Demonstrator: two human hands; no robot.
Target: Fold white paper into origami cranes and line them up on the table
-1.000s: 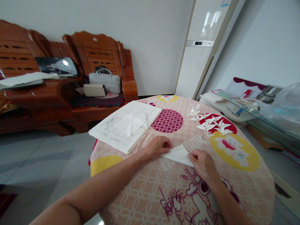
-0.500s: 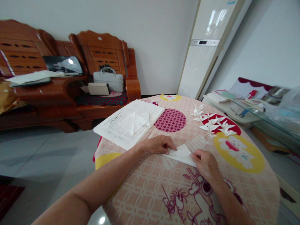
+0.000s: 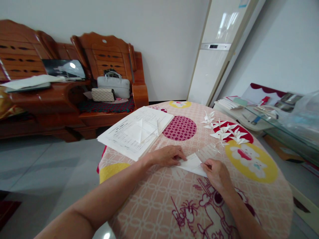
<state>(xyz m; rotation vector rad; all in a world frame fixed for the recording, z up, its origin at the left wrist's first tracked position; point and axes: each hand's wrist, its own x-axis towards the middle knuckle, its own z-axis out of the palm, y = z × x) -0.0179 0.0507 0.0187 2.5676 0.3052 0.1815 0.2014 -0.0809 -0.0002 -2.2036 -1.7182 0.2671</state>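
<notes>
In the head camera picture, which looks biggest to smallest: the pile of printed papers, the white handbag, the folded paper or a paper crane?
1. pile of printed papers
2. white handbag and folded paper look alike; the bag sits farther away, so no ranking
3. paper crane

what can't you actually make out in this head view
- Text on the stack of printed white sheets: too small, head view.
- Fingertips of the right hand on the folded white paper: hidden under its own knuckles.
- Paper's left corner: covered by the left hand.
- Count of the white folded paper cranes: unclear, they overlap.
</notes>
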